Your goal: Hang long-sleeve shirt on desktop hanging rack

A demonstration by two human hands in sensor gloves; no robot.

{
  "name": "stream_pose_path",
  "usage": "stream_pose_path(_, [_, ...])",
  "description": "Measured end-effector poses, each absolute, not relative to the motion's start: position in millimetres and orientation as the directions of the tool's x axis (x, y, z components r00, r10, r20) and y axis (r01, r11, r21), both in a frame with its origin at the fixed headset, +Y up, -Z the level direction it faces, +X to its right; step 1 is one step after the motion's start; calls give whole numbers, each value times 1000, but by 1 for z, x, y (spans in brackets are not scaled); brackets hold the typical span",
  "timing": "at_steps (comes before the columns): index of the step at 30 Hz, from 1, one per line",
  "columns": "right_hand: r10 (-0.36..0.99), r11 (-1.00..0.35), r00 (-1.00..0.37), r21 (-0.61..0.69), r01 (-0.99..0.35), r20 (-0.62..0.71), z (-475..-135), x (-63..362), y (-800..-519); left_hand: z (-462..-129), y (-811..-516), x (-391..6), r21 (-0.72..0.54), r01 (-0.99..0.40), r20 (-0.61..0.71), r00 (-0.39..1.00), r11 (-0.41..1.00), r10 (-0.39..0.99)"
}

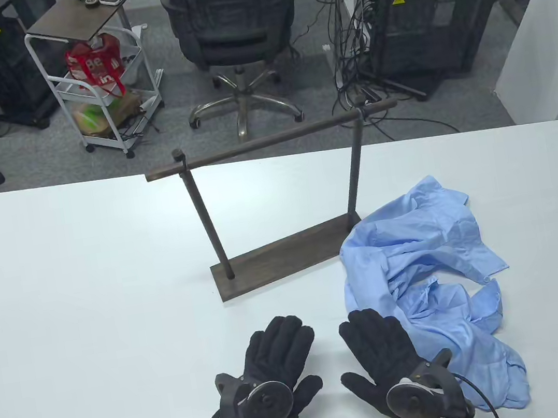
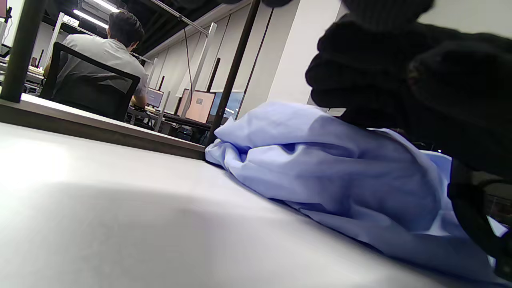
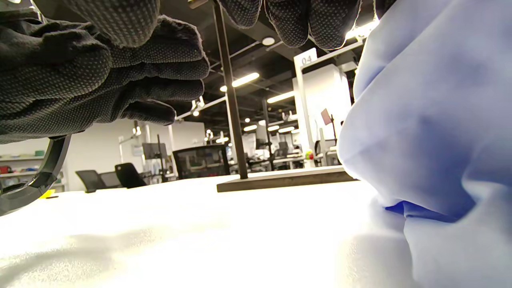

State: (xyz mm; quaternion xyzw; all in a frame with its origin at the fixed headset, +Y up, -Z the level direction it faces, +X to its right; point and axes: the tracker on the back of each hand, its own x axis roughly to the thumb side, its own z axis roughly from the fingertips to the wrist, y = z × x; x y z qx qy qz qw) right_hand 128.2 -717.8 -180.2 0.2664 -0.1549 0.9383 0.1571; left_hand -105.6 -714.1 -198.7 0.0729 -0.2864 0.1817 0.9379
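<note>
A crumpled light-blue long-sleeve shirt [image 1: 431, 280] lies on the white table [image 1: 63, 304], right of centre. It also shows in the left wrist view [image 2: 340, 180] and the right wrist view [image 3: 436, 120]. The dark wooden hanging rack [image 1: 279, 209] stands mid-table, with a flat base, two posts and a bare top bar. Its base touches the shirt. My left hand [image 1: 275, 361] rests flat and open on the table near the front edge. My right hand [image 1: 384, 350] rests flat and open beside it, its outer edge against the shirt. Neither hand holds anything.
Beyond the table's far edge are an office chair [image 1: 231, 27], a white cart [image 1: 99, 89] and black equipment racks [image 1: 428, 14] on the floor. The left half of the table is bare white surface.
</note>
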Motion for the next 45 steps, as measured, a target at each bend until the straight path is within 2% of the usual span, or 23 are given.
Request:
stream_pose_path(12, [213,-869,-796,-262,-419,566,-176,128,-713,-198,-715,-102,32,-373,581,762,927,286])
stream_pose_path(18, [161,-769,-748,-393,-504,644,-159,117,-693,-194,-711,-105,72,-379,574,772,922,273])
stream_pose_path(23, [65,-731,-810,-525,-436,583,-158,98,-667,-198,-706,-116,109,-414,539,788,904,296])
stream_pose_path(26, [89,-746,-873,-549,-377,479,-176,93,-656,-200,-706,-117,103,-428,527,789,898,316])
stream_pose_path(28, [127,-790,-907,-512,-338,402,-193,91,-654,-199,-707,-115,112,-419,529,793,901,302])
stream_pose_path(30, [122,-899,-954,-377,-224,274,-217,91,-657,-198,-707,-113,110,-416,533,792,903,299])
stream_pose_path(32, [81,-960,-974,-245,-133,210,-245,92,-670,-197,-708,-110,107,-411,538,789,905,295])
stream_pose_path(35, [17,-986,-990,-159,-39,137,-274,95,-691,-197,-709,-110,104,-401,539,792,910,287])
stream_pose_path(38, [-80,-997,-997,14,80,-4,-297,106,-711,-198,-710,-112,96,-404,530,795,910,297])
stream_pose_path(41, [-181,-983,-977,39,178,-114,-309,119,-722,-199,-710,-112,93,-404,525,796,910,300])
stream_pose_path(45, [-196,-966,-958,207,152,-211,-323,148,-738,-199,-710,-111,90,-396,527,798,914,294])
